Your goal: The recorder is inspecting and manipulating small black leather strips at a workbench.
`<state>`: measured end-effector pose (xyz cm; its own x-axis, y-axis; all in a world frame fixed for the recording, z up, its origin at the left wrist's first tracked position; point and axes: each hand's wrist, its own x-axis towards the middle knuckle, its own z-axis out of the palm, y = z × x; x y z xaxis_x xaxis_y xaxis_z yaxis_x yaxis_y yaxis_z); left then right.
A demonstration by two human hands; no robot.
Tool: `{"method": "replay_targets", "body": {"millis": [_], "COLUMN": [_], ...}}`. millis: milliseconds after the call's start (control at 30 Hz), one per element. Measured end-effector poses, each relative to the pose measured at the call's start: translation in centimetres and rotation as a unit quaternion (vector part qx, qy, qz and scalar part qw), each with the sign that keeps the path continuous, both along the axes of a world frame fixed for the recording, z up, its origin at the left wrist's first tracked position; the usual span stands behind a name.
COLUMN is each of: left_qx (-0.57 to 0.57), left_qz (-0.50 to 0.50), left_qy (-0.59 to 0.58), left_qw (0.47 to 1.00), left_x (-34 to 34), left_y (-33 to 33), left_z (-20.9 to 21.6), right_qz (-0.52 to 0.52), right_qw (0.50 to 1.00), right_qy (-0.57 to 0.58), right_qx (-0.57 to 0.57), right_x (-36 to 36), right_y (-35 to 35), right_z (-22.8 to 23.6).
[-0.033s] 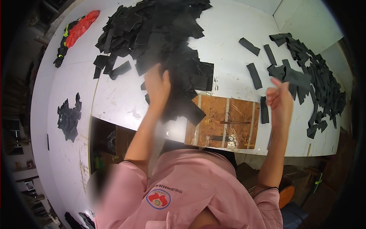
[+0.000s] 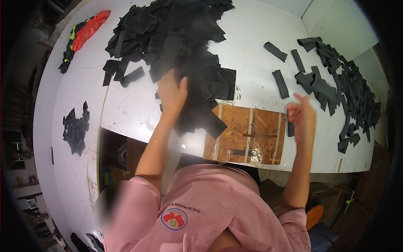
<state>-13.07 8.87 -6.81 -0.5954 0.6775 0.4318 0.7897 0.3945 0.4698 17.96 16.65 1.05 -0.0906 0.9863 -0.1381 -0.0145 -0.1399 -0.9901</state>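
Observation:
A large heap of flat black cloth pieces point(image 2: 184, 46) spreads over the far middle of the white table and down toward me. My left hand point(image 2: 173, 91) rests at its near left side, fingers stretched over the cloth and thumb apart. To the right, my right hand point(image 2: 301, 115) hovers above the table, slightly blurred, with the index finger out and the others loosely bent; no cloth shows in it. Beneath it, partly covered, lies a folded black strip point(image 2: 290, 126). Beyond its fingertips a black cloth strip point(image 2: 324, 90) lies at the edge of a long pile of strips point(image 2: 357, 92).
A worn brown board point(image 2: 260, 122) with tape bands lies at the table's near edge, a thin dark rod point(image 2: 260, 135) on it. A smaller black cloth pile point(image 2: 76, 130) sits at left. Farther back is a red and black plastic bundle point(image 2: 89, 31).
The black strip by my right hand has dropped onto the pile at right. My right hand has drawn back toward me and slightly left. My left hand has hardly moved.

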Motion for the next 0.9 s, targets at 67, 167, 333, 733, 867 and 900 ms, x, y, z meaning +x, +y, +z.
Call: {"method": "replay_targets", "body": {"millis": [67,167,333,733,867,900], "left_qx": [-0.074,-0.183,-0.233,0.030,0.125,0.124], "left_qz": [0.021,0.027,-0.042,-0.073,0.012,0.015], "left_qy": [0.007,0.003,-0.179,-0.593,-0.654,-0.655], "left_qw": [0.997,0.983,0.955,0.802,0.746,0.745], "left_x": [-0.3,-0.8,-3.8,-7.9,-7.0,-6.5], "left_y": [0.1,0.0,0.9,0.1,-1.4,-2.1], "left_z": [-0.6,-1.1,-2.3,-0.7,0.2,0.1], "right_qz": [0.026,0.046,0.062,0.011,0.010,0.009], "right_qw": [0.998,0.995,0.978,0.985,0.979,0.978], "right_qy": [-0.043,-0.060,-0.197,-0.167,-0.198,-0.198], "right_qx": [-0.047,-0.070,-0.006,0.036,0.052,0.058], "right_x": [0.7,0.5,-0.7,-0.6,-0.8,-0.8], "right_y": [-1.7,-4.4,-6.2,-6.6,-6.7,-6.7], "right_z": [-3.6,-7.6,-9.3,-10.5,-10.7,-10.8]}}
